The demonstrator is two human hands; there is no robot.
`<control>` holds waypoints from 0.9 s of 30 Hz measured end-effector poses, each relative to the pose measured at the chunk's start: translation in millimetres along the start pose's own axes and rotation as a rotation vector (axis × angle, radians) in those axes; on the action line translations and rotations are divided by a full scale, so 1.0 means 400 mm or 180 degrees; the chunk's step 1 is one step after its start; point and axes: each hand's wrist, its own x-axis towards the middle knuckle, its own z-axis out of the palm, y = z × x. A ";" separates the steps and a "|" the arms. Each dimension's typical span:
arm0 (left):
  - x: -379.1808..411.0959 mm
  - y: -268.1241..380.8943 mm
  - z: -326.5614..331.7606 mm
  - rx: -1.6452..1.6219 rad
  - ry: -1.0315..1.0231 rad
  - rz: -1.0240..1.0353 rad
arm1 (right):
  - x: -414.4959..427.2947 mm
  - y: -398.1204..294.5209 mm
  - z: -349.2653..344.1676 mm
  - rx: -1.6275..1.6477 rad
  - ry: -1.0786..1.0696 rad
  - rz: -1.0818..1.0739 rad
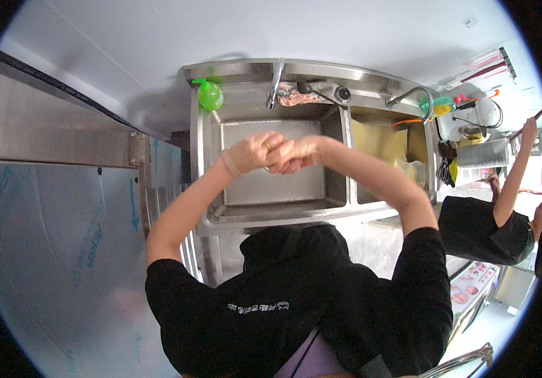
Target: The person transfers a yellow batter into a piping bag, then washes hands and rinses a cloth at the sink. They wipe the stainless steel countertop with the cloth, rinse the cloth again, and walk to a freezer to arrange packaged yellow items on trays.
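Observation:
My left hand (262, 150), with a gold-coloured ring on a finger and a pale band at the wrist, is clasped together with my right hand (301, 150). Both are above the left basin of a stainless steel sink (280, 189), and no object shows between them. The faucet (275, 85) rises behind them at the sink's back edge. A green pump bottle (210, 97) stands on the back left corner. On the ledge beside the faucet lie a crumpled cloth or bag (294, 97) and a black-and-silver round item (342, 94).
The right basin holds yellowish things (379, 139) under a second, curved faucet (422, 92). At the right a co-worker in a black shirt (479, 227) raises an arm near a stack of metal items (483, 153). A steel cabinet (53, 236) stands at the left.

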 end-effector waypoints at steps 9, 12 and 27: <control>-0.105 0.004 0.234 -0.0091 -0.1806 -0.2048 | 0.146 0.048 -0.136 -0.3352 0.2487 0.0247; -0.096 0.010 0.235 -0.0629 -0.2237 -0.3052 | 0.117 0.029 -0.082 -0.4506 0.3033 -0.0119; -0.046 0.137 0.166 -0.5768 -0.0311 -0.5832 | 0.046 0.029 -0.114 -0.7163 0.1909 -0.2606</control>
